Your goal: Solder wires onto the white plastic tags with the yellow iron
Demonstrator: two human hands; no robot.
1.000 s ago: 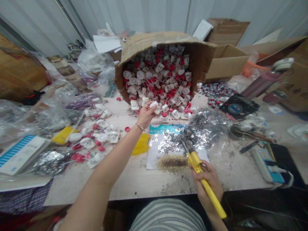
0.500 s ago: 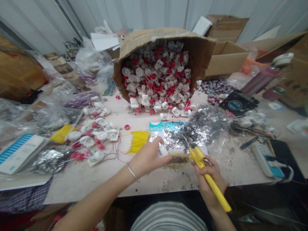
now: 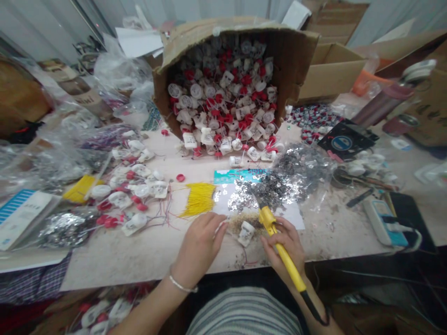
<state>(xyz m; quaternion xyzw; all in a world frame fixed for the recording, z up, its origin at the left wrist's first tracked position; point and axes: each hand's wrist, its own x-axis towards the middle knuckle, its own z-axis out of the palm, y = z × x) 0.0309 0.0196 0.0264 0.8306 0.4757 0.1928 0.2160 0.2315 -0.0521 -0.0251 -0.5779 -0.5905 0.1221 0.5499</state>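
My right hand (image 3: 287,242) is wrapped round the yellow handle of a soldering iron (image 3: 283,253), whose metal tip points up and left over a pile of small shiny metal pieces (image 3: 240,197). My left hand (image 3: 200,246) is closed in a pinch just right of a bundle of yellow wires (image 3: 199,199); what sits between the fingertips is too small to make out. Between the hands, a small white plastic housing (image 3: 246,232) lies tilted against a brownish, crumbly pad (image 3: 240,220). A thin wire trails below the housing.
A cardboard box (image 3: 303,70) on its side spills white housings with red caps. More such housings (image 3: 136,188) lie at left. A clear bag of metal pieces (image 3: 305,174), a power strip (image 3: 386,225) and a pink bottle (image 3: 384,102) stand at right. The table's edge is close in front.
My left hand has let go of the white housing, now lying by the pad, and drawn into a pinch to its left. The soldering iron has shifted left, and the view has moved slightly.
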